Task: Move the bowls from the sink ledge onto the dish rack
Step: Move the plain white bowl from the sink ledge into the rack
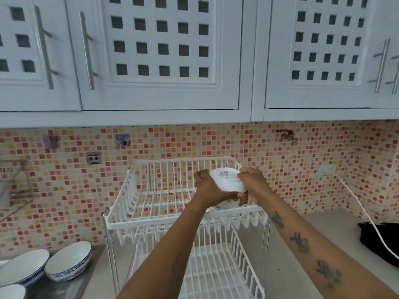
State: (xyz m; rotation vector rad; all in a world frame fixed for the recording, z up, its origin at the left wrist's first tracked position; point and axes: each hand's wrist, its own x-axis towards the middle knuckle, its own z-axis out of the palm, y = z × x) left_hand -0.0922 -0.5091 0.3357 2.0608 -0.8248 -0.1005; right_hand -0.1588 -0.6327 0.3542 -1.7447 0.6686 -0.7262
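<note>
Both hands hold a white bowl [226,180] upside down and tilted over the upper tier of the white wire dish rack [151,221]. My left hand [208,187] grips its left rim and my right hand [252,182] grips its right side. A sticker shows on the bowl's base, a red-brown pattern on its lower edge. On the steel sink ledge [71,285] at the lower left stand two blue-and-white bowls [69,261] [21,268], and the rim of a third bowl [10,292] shows at the corner.
The rack has a lower tier [218,268] below my arms. White wall cabinets [159,61] hang overhead above the mosaic backsplash. A black object [380,240] with a white cable [356,203] lies on the counter at the right. A wire holder [15,186] hangs on the left wall.
</note>
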